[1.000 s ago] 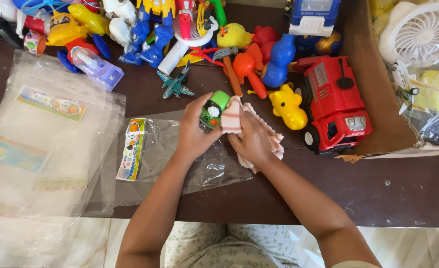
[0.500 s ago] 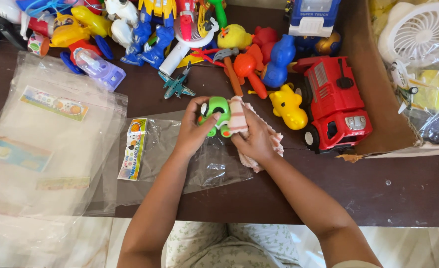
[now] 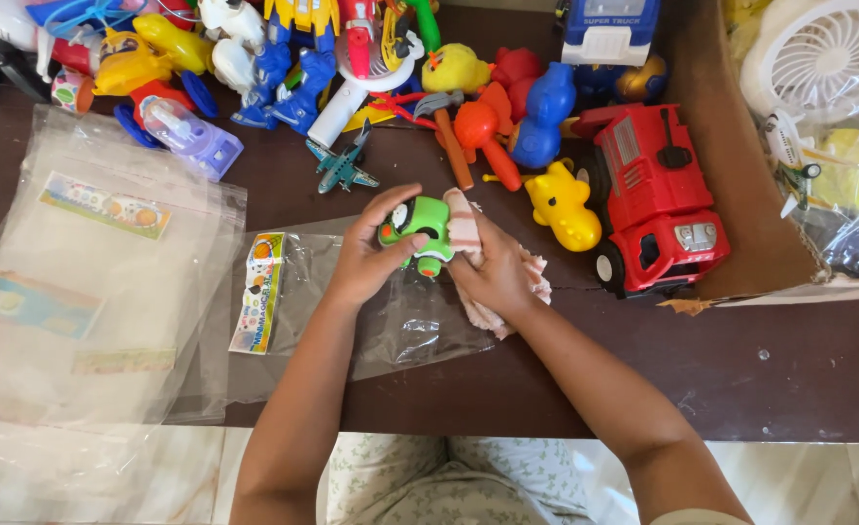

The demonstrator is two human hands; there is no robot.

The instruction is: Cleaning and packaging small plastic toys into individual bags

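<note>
btwn both hands (image 3: 429, 258): green toy car (image 3: 418, 222)

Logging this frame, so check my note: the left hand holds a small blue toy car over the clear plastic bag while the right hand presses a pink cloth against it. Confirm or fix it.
One detail is wrong: the toy car is green, not blue, as the head view shows. The rest stands: the left hand holds it over the clear plastic bag, and the right hand presses the pink cloth against it.

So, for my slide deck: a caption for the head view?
Left hand holds green toy car; right hand presses pink cloth to it.
</note>
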